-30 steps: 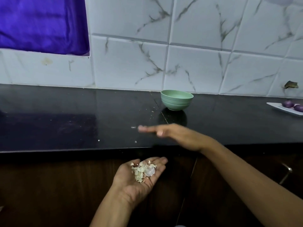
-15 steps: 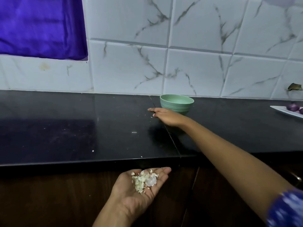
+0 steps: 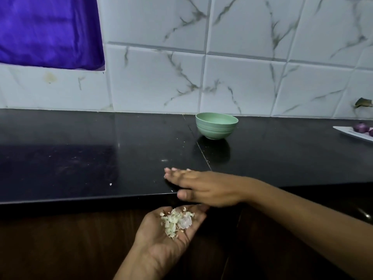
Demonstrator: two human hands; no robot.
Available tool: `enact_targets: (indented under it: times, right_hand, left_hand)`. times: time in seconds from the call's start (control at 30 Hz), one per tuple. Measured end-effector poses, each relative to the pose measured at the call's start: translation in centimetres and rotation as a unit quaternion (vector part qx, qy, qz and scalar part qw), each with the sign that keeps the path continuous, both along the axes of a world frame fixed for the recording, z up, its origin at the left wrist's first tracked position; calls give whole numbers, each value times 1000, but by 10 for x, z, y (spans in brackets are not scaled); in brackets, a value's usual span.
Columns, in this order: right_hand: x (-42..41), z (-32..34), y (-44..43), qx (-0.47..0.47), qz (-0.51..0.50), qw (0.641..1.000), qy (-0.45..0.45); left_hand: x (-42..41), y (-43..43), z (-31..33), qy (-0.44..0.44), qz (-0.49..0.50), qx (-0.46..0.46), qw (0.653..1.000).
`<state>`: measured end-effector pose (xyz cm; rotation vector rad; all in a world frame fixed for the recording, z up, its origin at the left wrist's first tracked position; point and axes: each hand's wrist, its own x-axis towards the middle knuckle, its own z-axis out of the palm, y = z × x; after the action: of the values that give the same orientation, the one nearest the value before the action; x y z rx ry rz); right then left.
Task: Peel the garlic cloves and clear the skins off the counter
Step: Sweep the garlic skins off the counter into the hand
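Nearest, at six o'clock in the view, the left hand (image 3: 171, 239) is held palm up in front of the wooden cabinet front (image 3: 60, 243), just below the counter edge. Its fingers are loosely cupped and nothing is gripped. A small heap of garlic skins (image 3: 175, 221) is carried on the palm.

At one o'clock from it, the right hand (image 3: 203, 186) is laid flat on the front edge of the black counter (image 3: 70, 168). Its fingers (image 3: 177, 174) are straight, pressed together and pointed toward nine o'clock, and the thumb is hung over the edge. Nothing is pinched. It is judged to be set for sweeping scraps off the edge into the waiting palm.

Most skins appear to be gathered already. A few pale flecks (image 3: 110, 184) are scattered on the counter: one at nine o'clock from the right hand, others toward twelve o'clock.

Farther back, at twelve o'clock, a green bowl (image 3: 216, 126) is stood near the tiled wall (image 3: 242, 81). Its inside is hidden, so it cannot be told whether peeled cloves are kept there. No unpeeled garlic is seen.

At three o'clock, purple onions (image 3: 360, 127) are set on a white plate (image 3: 343, 131). At ten o'clock, a purple cloth (image 3: 48, 31) is hung.

What is left is judged to be the last flecks and disposal of the handful.
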<state>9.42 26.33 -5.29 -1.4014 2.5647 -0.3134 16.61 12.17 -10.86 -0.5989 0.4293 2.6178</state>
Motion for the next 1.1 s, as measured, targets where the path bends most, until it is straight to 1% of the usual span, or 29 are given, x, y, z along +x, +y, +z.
enact_targets:
  times: [0.03, 0.07, 0.1, 0.13, 0.17, 0.23, 0.3, 0.37, 0.47, 0.53, 0.6, 0.73, 0.87, 0.93, 1.0, 1.03, 1.07, 1.1]
  right_hand:
    - [12, 0, 7, -47, 23, 999, 6]
    - [17, 4, 7, -59, 31, 998, 9]
    - [24, 4, 9, -64, 36, 997, -11]
    - [33, 4, 12, -97, 43, 994, -26]
    - [39, 5, 15, -150, 41, 987, -47]
    - [47, 5, 19, -270, -35, 960, -66]
    - [56, -2, 24, -358, -102, 927, -54]
    - [68, -12, 26, -368, -128, 921, -23]
    - [81, -31, 51, -357, -167, 919, -23]
    - [81, -49, 92, -381, -226, 895, -47]
    - [83, -69, 138, -408, -295, 860, -85]
    - [94, -144, 239, -475, -445, 740, -168]
    - [104, -259, 329, -456, -597, 628, -203]
    - [108, -311, 359, -430, -653, 586, -211]
    - [115, -357, 386, -413, -691, 544, -238]
    - [120, -375, 395, -406, -703, 524, -257]
    - [123, -392, 400, -402, -720, 502, -260]
    - [128, -404, 402, -402, -730, 488, -259]
  left_hand:
    - [1, 1, 1, 23, -2, 35, 999]
    - [3, -1, 4, 50, -9, 55, 997]
    - [5, 0, 5, 59, -3, 78, 995]
    - [6, 1, 7, 57, 4, 91, 994]
    - [7, 1, 7, 61, 8, 96, 993]
    - [8, 5, 4, 61, 0, 60, 996]
    - [14, 17, 2, 57, -23, 16, 998]
    - [20, 37, -2, 66, -33, 2, 997]
    - [18, 74, -21, 74, -52, -2, 996]
    - [9, 109, -41, 51, -83, -15, 995]
    - [1, 145, -63, 40, -126, -30, 991]
    - [-12, 246, -129, -1, -216, -103, 971]
    - [-18, 353, -212, -65, -301, -143, 941]
    - [-19, 385, -251, -104, -346, -159, 919]
    - [-20, 406, -286, -138, -385, -147, 901]
    - [-20, 415, -298, -150, -383, -150, 899]
    - [-19, 418, -306, -164, -371, -158, 900]
    - [-19, 421, -314, -175, -352, -173, 903]
